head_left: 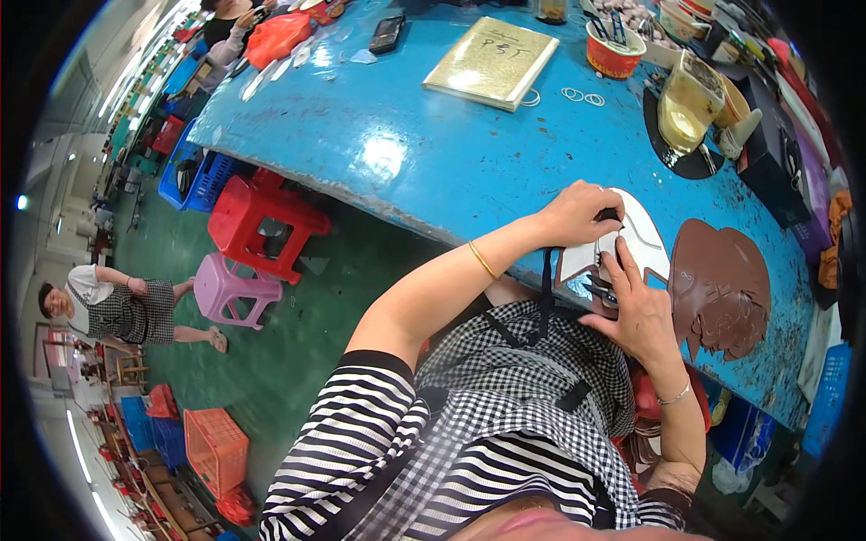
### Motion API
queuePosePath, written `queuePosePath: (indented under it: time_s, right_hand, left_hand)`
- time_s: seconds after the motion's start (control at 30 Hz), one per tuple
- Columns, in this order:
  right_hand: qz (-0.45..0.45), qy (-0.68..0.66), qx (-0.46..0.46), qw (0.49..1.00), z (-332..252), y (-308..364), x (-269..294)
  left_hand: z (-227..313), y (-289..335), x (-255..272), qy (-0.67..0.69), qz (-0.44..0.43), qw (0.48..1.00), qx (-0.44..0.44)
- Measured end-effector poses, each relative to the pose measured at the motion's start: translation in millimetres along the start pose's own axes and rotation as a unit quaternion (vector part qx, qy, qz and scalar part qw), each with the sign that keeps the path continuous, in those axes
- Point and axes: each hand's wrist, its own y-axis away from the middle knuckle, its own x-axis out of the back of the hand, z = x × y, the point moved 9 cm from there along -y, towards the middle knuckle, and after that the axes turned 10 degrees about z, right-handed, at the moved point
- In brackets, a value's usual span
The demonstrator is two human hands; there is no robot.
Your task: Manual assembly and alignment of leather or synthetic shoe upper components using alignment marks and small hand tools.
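Near the table's front edge lies a white curved flat piece (642, 236) with brown showing along its edge. My left hand (577, 216) is closed over its upper left part, fingertips pinching a small black item (608, 215). My right hand (642, 311) comes from the lower right, index and middle fingertips resting on the white piece just below the left fingers. Between its thumb and fingers sits a small dark and metal tool (601, 292), like snips, partly covered by the hand. Brown flat pieces (722, 284) lie in an overlapping pile to the right.
A gold notebook (492, 61), a black phone (387, 34), rubber bands (582, 96) and a red tub (615, 50) with tools lie farther back. A yellowish glue container (691, 104) stands at right. Red stool (262, 225) and pink stool (236, 290) stand left; a person (117, 307) is beyond.
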Motion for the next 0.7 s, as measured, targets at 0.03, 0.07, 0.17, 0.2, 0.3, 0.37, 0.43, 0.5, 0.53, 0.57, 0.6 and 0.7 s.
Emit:
queuePosePath:
  time_s: [0.03,0.07,0.17,0.2,0.3,0.37,0.43,0.5,0.53,0.57,0.6,0.7]
  right_hand:
    - [0.002,0.003,0.006,1.0,0.5,0.8,1.3]
    - [-0.01,0.013,0.007,1.0,2.5,2.2,-0.6]
    - [-0.012,0.017,0.016,1.0,5.1,4.1,-2.4]
    - [-0.004,0.012,0.014,1.0,5.6,3.6,-0.8]
    - [0.029,-0.013,0.032,0.999,8.1,2.6,4.4]
    - [0.03,-0.042,0.016,0.999,10.5,-0.6,8.7]
    - [0.068,-0.086,0.019,0.994,15.1,-4.7,14.9]
    - [0.058,-0.131,-0.029,0.989,25.6,-4.6,8.6]
    - [0.092,-0.166,-0.035,0.981,35.3,-3.3,7.0]
    - [0.126,-0.201,-0.041,0.97,42.3,-1.8,8.2]
    - [0.12,-0.236,-0.087,0.96,46.9,-2.7,7.8]
    - [0.122,-0.304,-0.178,0.928,82.8,3.3,-5.7]
  left_hand:
    - [0.3,3.4,2.4,-0.003,0.006,1.0,-0.001]
    - [-3.5,7.9,2.6,0.028,0.001,0.999,0.026]
    - [-1.5,23.9,9.7,0.013,0.015,0.999,0.026]
    - [2.2,27.6,14.1,0.016,0.02,0.999,0.026]
    - [6.6,36.5,21.6,0.022,0.043,0.998,0.027]
    - [-6.4,40.7,32.9,0.106,0.12,0.983,0.087]
    - [-8.2,44.1,44.6,0.096,0.169,0.977,0.092]
    - [-29.6,55.0,57.8,0.112,0.246,0.939,0.213]
    - [-29.9,54.5,61.3,0.135,0.278,0.929,0.206]
    - [-30.4,53.5,61.2,0.134,0.279,0.929,0.204]
    - [-30.4,54.6,63.3,0.126,0.291,0.927,0.202]
    - [-29.2,56.8,68.1,0.115,0.315,0.921,0.197]
